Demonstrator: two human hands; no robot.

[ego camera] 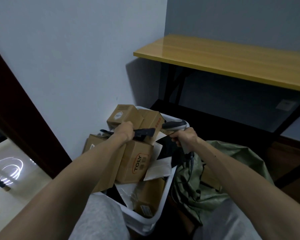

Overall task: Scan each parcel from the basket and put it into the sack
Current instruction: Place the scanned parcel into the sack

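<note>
A white basket (163, 201) stands on the floor, piled with several cardboard boxes (137, 163) and flat white and black mailers (158, 168). My left hand (126, 131) grips a thin dark flat parcel (145, 132) above the pile. My right hand (184, 136) holds a grey barcode scanner (174, 126), its head close to the dark parcel's right end. The olive green sack (215, 177) lies open to the right of the basket, with a brown box visible inside it.
A yellow-topped table (232, 61) on black legs stands at the back right, against the wall. A dark door frame (24, 118) runs along the left. The scanner's cable (189, 163) hangs over the sack. My grey-clad knees (99, 220) are at the bottom.
</note>
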